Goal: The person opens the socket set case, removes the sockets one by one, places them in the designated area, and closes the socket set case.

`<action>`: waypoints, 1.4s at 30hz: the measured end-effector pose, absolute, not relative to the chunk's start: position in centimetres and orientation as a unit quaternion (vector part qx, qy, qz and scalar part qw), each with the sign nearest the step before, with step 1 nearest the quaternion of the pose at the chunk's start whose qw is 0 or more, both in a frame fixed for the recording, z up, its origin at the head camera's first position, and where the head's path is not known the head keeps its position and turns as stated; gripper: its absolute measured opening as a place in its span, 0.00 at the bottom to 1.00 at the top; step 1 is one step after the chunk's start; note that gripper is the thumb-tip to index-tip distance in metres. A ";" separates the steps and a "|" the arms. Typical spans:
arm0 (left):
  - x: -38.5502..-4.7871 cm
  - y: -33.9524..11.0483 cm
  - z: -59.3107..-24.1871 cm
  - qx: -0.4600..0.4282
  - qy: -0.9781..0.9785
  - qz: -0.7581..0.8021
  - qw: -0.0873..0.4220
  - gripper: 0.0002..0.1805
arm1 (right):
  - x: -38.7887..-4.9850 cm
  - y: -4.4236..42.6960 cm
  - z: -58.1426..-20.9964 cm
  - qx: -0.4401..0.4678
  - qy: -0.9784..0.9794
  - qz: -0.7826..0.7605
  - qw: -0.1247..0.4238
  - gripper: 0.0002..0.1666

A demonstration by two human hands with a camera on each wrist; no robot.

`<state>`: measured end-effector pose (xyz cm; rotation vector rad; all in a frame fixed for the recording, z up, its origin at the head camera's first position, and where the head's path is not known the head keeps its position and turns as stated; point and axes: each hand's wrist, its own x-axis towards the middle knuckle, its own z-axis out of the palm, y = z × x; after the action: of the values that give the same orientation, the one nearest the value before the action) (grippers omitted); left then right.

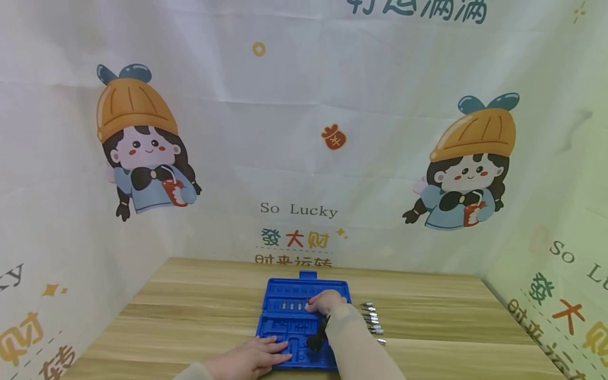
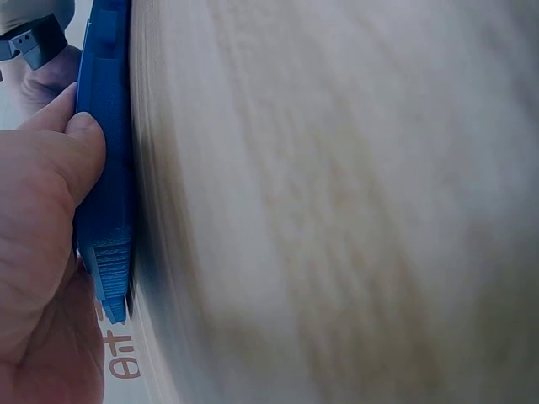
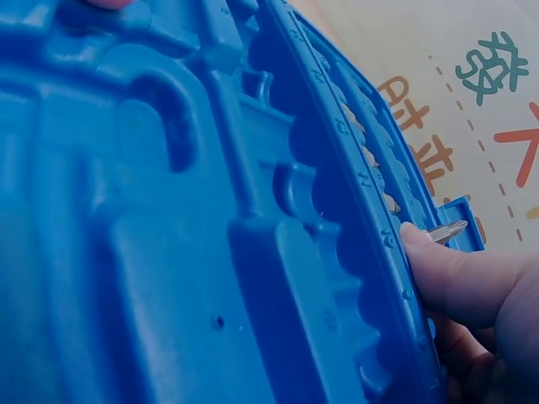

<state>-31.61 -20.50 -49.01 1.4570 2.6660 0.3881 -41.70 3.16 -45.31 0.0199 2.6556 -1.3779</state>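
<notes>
An opened blue plastic case [image 1: 280, 327] lies on the wooden table, its moulded slots facing up. Several small metal bits [image 1: 292, 305] stand in a row in the far half. My right hand [image 1: 328, 302] is over that row; in the right wrist view its thumb and fingers [image 3: 455, 278] pinch a bit with a cross-shaped tip [image 3: 449, 231]. My left hand [image 1: 252, 358] rests on the near left part of the case with fingers spread, and the left wrist view has its thumb [image 2: 84, 156] against the case's side edge [image 2: 109, 185].
Several metal sockets and bit pieces [image 1: 372, 318] lie in a column on the table [image 1: 427, 327] just right of the case. A printed cloth [image 1: 304, 158] hangs behind and at both sides of the table.
</notes>
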 end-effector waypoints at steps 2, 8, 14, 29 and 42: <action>-31.7 -20.6 -49.3 0.475 0.869 0.132 0.044 0.25 | -41.6 3.1 -45.3 0.005 0.888 -0.454 0.073 0.06; -30.8 -20.2 -48.0 0.457 0.877 0.135 0.063 0.24 | -41.6 2.9 -45.6 0.017 0.885 -0.459 0.072 0.06; -30.2 -19.8 -47.3 0.453 0.882 0.118 0.053 0.24 | -41.4 3.1 -45.7 -0.009 0.881 -0.471 0.051 0.07; -29.6 -19.1 -46.4 0.436 0.892 0.106 0.051 0.24 | -40.3 5.2 -44.7 -0.117 0.845 -0.520 0.044 0.16; -29.5 -19.4 -46.7 0.432 0.892 0.123 0.057 0.24 | -38.9 10.5 -43.3 -0.156 0.846 -0.508 0.049 0.14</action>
<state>-29.54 -19.39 -46.69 1.3083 2.7038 0.3728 -38.92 10.48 -43.33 -0.4766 2.5767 -1.5480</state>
